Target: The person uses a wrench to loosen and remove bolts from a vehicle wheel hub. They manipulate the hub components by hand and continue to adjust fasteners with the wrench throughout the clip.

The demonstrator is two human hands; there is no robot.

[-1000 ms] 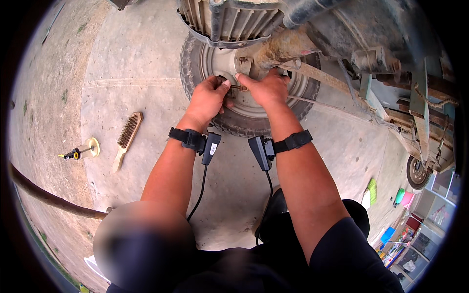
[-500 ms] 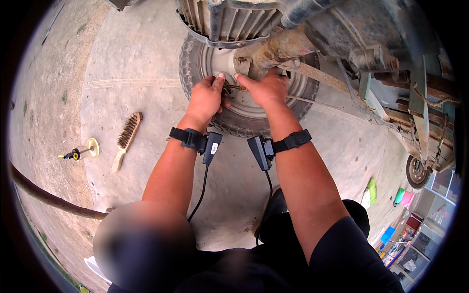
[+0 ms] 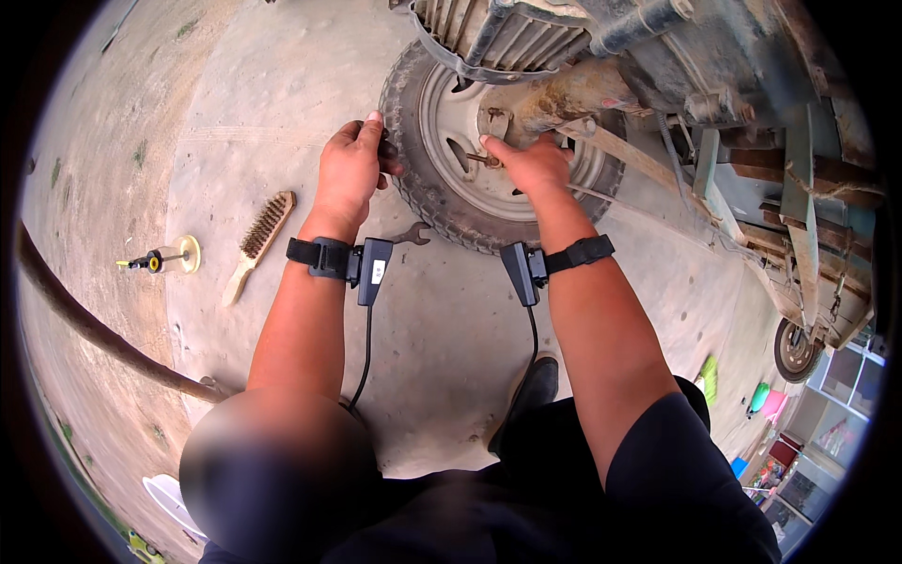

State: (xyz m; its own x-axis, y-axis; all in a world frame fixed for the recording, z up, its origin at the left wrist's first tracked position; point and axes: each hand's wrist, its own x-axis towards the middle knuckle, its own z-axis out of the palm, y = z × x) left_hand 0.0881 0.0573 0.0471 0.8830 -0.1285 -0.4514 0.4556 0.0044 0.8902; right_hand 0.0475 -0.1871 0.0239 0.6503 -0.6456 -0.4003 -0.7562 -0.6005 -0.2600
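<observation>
One curled left hand [image 3: 349,174] is by the wheel [image 3: 456,193], its grip's contents unclear; near the hub, the rusty rod [image 3: 476,158] meets the right hand [image 3: 537,167], grip hidden. Steady, square support should help.

Wire brush [image 3: 267,227] on concrete [image 3: 451,367].
Left of the brush, a clear bottle [image 3: 185,255]; lower left, a brown pole [image 3: 103,336]; far right, a green bundle [image 3: 709,379] and pink container [image 3: 773,405].
</observation>
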